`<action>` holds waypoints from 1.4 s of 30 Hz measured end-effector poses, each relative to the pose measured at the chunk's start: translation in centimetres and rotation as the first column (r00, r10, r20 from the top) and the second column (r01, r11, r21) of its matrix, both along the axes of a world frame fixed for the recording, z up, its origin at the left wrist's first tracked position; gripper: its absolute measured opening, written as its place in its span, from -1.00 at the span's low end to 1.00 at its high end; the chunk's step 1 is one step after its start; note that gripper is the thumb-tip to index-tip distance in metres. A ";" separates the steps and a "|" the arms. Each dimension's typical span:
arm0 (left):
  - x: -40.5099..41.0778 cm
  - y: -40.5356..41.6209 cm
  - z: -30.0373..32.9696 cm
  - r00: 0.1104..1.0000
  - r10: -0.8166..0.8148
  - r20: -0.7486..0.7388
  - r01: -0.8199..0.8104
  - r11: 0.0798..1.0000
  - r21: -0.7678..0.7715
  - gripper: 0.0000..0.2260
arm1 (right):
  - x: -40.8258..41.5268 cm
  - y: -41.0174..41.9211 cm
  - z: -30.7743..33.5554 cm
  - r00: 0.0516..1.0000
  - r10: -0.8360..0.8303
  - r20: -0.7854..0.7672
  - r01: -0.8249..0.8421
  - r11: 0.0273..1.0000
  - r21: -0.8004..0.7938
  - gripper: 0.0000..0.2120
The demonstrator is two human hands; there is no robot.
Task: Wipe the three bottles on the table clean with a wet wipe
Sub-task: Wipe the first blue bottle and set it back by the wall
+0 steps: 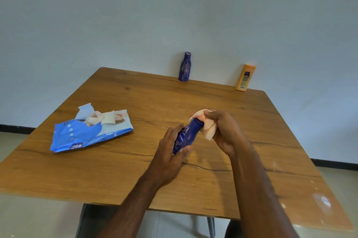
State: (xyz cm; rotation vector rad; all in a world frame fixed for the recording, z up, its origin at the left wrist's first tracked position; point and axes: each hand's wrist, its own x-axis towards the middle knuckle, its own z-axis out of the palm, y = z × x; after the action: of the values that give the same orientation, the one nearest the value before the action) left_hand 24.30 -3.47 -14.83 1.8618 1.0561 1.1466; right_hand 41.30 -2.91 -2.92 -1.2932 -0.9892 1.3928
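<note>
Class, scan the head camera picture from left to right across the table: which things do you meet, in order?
Wet wipes pack → left hand → Nivea bottle → wet wipe → right hand → orange bottle. The purple bottle by the wall overlaps the Nivea bottle's span, so I leave it out.

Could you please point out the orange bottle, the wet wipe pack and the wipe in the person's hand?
orange bottle (245, 78): head view, middle of its body.
wet wipe pack (85, 136): head view, blue front panel.
wipe (210, 131): head view, lower fold hanging below the right hand.
</note>
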 end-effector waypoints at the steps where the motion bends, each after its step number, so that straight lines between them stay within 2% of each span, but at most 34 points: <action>1: 0.0 -0.1 0.1 1.000 -0.001 0.003 0.001 1.000 -0.006 -0.45 | 0.2 0.1 -0.5 0.997 -0.022 -0.069 0.020 0.999 -0.025 -0.69; 6: -0.2 -0.2 0.6 0.999 0.013 0.032 -0.013 1.000 -0.017 -0.53 | 0.1 0.0 -2.3 0.913 -0.065 -0.403 0.051 0.998 -0.045 -0.67; 8: -0.3 -0.1 0.7 0.998 0.017 0.052 -0.015 0.999 -0.043 -0.55 | -0.1 -0.3 -3.0 0.872 -0.060 -0.486 0.045 0.998 -0.042 -0.66; 13: -0.5 0.1 0.4 0.992 0.021 0.121 -0.008 0.995 -0.102 -0.54 | -0.7 -0.8 -4.1 0.860 -0.062 -0.506 0.078 0.997 0.011 -0.62; 19: -0.5 0.2 0.6 0.988 0.026 0.149 -0.005 0.990 -0.139 -0.58 | -0.4 -0.8 -4.1 0.863 -0.097 -0.496 0.113 0.994 0.003 -0.63; 23: -0.6 0.4 0.6 0.975 0.040 0.217 0.000 0.983 -0.182 -0.50 | 0.1 -0.8 -4.0 0.775 -0.238 -0.585 0.231 0.969 -0.088 -0.65; 25: -0.7 0.4 0.6 0.964 0.050 0.263 0.008 0.977 -0.214 -0.52 | -0.1 -0.7 -4.1 0.762 -0.331 -0.557 0.327 0.939 -0.110 -0.69; 28: -0.7 0.3 0.9 0.944 0.057 0.326 0.024 0.970 -0.242 -0.70 | -1.5 -0.8 -4.2 0.831 -0.410 -0.377 0.421 0.905 -0.057 -0.75; 32: -0.6 0.2 1.3 0.942 0.048 0.332 0.042 0.966 -0.257 -0.67 | -4.0 -1.4 -4.3 0.935 -0.299 -0.192 0.320 0.943 0.090 -0.75; 34: -0.5 0.2 1.4 0.937 0.059 0.345 0.043 0.960 -0.278 -0.61 | -4.3 -1.5 -4.2 0.953 -0.239 -0.185 0.263 0.957 0.119 -0.74; 36: -0.7 0.3 1.2 0.933 0.080 0.352 0.027 0.957 -0.289 -0.57 | -4.1 -1.4 -4.1 0.934 -0.231 -0.274 0.264 0.960 0.090 -0.74; 38: -0.9 0.3 1.1 0.939 0.102 0.328 -0.002 0.956 -0.294 -0.52 | -3.6 -1.4 -4.4 0.894 -0.284 -0.347 0.313 0.949 0.030 -0.74; 42: -1.2 0.2 1.0 0.927 0.207 0.313 -0.105 0.944 -0.314 -0.52 | -3.2 -1.7 -4.5 0.855 -0.427 -0.294 0.424 0.902 -0.079 -0.78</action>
State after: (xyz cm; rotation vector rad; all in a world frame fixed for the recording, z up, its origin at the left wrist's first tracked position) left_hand 23.10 -3.31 -13.79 1.3080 1.1173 1.2740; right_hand 38.08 -4.62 -7.44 -1.1712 -0.4466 1.2004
